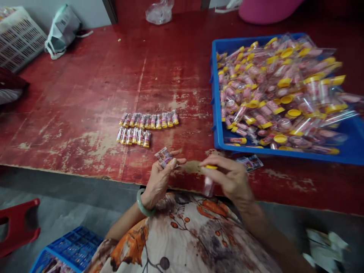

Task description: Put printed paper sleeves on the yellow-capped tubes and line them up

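My left hand (162,174), with a pale green bangle at the wrist, pinches a small printed card (164,157) between thumb and fingers over the table's near edge. To its right, my right hand (227,174) grips a clear tube with a yellow cap (209,181); pinkish contents show inside, and motion blurs it. Beyond my left hand lie two rows of small wrapped tubes with yellow ends, a longer back row (150,120) and a shorter front row (133,136). Beside my right hand, more printed cards (250,163) lie against the tray.
A blue tray (215,94) heaped with yellow-capped tubes (273,91) fills the right of the red table (85,87). At the back are a white basket (21,38), a bag (62,32) and clear plastic (160,12). A red stool (19,231) and blue crate (68,246) stand below.
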{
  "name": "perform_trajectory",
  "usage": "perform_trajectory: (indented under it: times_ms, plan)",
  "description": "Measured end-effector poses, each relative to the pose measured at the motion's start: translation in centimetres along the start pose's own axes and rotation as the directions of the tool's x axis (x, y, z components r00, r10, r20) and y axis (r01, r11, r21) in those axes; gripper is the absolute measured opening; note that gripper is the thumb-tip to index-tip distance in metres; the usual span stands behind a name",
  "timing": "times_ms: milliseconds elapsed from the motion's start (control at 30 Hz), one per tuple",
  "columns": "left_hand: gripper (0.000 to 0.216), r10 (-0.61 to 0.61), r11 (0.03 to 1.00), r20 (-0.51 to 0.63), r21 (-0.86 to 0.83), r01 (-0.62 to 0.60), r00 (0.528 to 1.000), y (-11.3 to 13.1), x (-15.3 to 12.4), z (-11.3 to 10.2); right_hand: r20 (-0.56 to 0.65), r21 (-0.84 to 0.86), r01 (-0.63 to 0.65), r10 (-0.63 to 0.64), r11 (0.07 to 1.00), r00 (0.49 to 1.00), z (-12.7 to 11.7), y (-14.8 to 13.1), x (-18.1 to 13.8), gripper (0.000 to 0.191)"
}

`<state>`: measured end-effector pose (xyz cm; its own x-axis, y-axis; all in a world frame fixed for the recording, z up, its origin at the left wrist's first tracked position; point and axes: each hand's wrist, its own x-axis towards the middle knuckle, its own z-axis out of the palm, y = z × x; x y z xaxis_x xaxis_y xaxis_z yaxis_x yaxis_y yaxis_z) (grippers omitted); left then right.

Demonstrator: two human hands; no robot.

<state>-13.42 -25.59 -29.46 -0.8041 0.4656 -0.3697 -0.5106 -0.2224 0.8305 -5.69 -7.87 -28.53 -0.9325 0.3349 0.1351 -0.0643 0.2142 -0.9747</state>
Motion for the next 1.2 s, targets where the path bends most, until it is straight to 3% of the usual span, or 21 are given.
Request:
perform_trajectory:
  times_ms: [100,233,400,633,733,900,1100,1200]
  plan:
    - [0.041,-0.019,0.998,0.033,-0.067,0.022,0.999,-0.2,-0.2,0.8,0.132,0.061,-0.14,0.131,0.988,0.983,3.5,0.2,0.2,0.008]
    - [0.043,-0.037,0.994,0.033,-0.104,0.04,0.999,-0.2,-0.5,1.2,0.187,0.212,-0.3,0.263,0.93,0.947,5.3,0.8,0.5,0.007]
    - [0.035,-0.032,0.983,0.023,-0.182,0.036,0.999,0.0,-0.4,0.6,0.155,0.355,-0.397,0.365,0.847,0.918,5.9,1.3,0.3,0.014]
    - [0.027,-0.081,0.983,-0.196,-0.177,0.046,0.977,0.4,0.2,-0.5,0.203,0.432,-0.511,0.472,0.743,0.858,4.4,0.7,0.4,0.024]
    - [0.028,-0.075,0.984,-0.22,-0.176,0.035,0.973,0.6,0.3,-0.6,0.205,0.503,-0.449,0.403,0.739,0.892,2.7,0.6,0.2,0.029]
    - [0.03,-0.053,0.984,-0.216,-0.177,0.014,0.975,0.6,0.2,-0.5,0.171,0.509,-0.222,0.155,0.831,0.973,1.2,0.4,-0.6,0.019]
    - [0.032,-0.097,0.964,-0.111,-0.258,0.066,0.989,0.5,-0.2,-0.1,0.036,0.361,0.045,-0.062,0.931,0.997,2.0,0.3,-1.9,0.015]
    - [0.028,-0.124,0.941,-0.085,-0.326,0.09,0.989,0.7,-0.6,0.1,-0.066,0.176,0.181,-0.172,0.967,0.983,2.3,0.3,-2.3,0.017]
